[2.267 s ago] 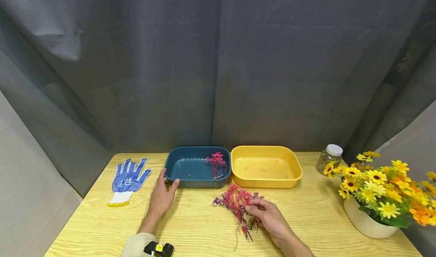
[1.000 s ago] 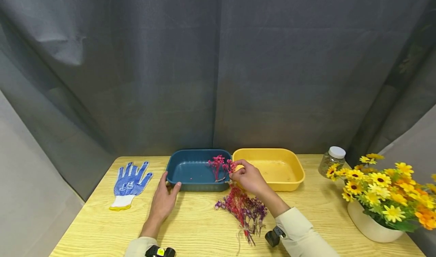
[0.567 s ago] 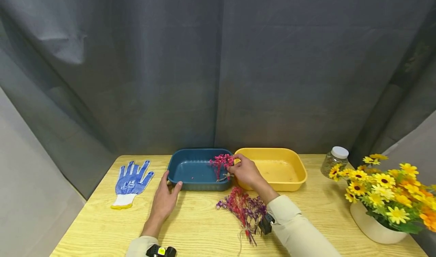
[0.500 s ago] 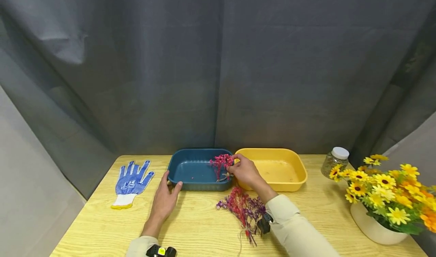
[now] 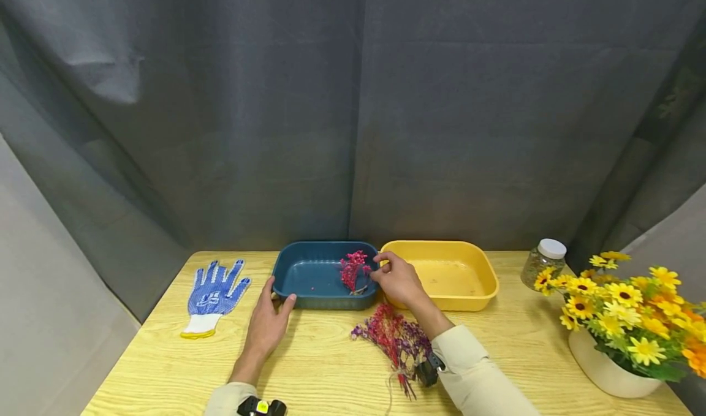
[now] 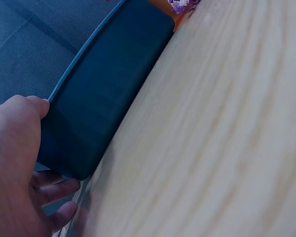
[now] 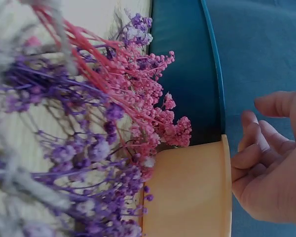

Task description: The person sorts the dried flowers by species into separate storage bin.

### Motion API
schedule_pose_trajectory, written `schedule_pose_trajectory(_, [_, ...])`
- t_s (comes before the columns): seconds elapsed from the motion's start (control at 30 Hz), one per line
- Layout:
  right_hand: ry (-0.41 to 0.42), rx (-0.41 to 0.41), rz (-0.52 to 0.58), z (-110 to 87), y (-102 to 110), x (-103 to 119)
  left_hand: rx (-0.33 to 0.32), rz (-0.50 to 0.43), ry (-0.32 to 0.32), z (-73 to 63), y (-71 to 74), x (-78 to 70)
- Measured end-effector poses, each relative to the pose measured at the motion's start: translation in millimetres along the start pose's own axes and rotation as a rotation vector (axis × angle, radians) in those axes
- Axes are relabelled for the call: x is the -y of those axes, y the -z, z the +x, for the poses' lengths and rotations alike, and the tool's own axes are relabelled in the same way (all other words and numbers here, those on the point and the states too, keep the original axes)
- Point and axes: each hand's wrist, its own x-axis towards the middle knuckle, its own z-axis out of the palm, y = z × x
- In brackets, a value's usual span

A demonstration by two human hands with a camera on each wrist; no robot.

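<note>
My left hand [image 5: 267, 324] holds the near left corner of a dark blue tray [image 5: 325, 302]. Its thumb lies at the rim and its other fingers bend around the end wall, as the left wrist view [image 6: 15, 163] shows. Inside the tray at the right lie pink dried flower sprigs [image 5: 352, 272]. Just over the tray's right edge is my right hand [image 5: 399, 280]; in the right wrist view its thumb stands apart from the loosely bent fingers, with nothing between them. Under the right forearm, a bundle of pink and purple dried flowers [image 5: 388, 336], tied with twine, lies on the table.
A yellow tray [image 5: 439, 302] stands right beside the blue one. To the left lies a blue and white work glove [image 5: 212, 296]. At the right are a white-lidded jar [image 5: 543, 263] and a pot of yellow artificial flowers [image 5: 612, 361]. A grey curtain [image 5: 353, 109] hangs behind.
My right hand went from the bundle to the blue tray with a pink sprig and let it go there; its fingers have since parted. The left hand has stayed at the tray's corner.
</note>
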Motion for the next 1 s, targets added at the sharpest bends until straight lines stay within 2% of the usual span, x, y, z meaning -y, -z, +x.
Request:
schedule_pose_trajectory(0.2, [0.039,-0.04,0.009,-14.6,4,-4,-0.007,0.011,0.008,0.8,0.0,0.6])
schedule_pose_trajectory(0.37, [0.018,-0.032,0.096,-29.3,9,-7,-0.016,0.019,0.006,0.7,0.2,0.4])
schedule_pose_trajectory(0.57, [0.013,-0.012,0.137,-47.5,10,-11,-0.017,0.021,0.01,0.8,1.5,1.9])
schedule_pose_trajectory(0.8, [0.019,-0.041,0.096,-64.5,6,-22,-0.021,0.011,0.01,1.9,1.0,4.3])
schedule_pose_trajectory(1.0, [0.002,-0.051,0.111,-78.6,7,-28,-0.01,-0.011,0.014,2.2,-0.7,4.3])
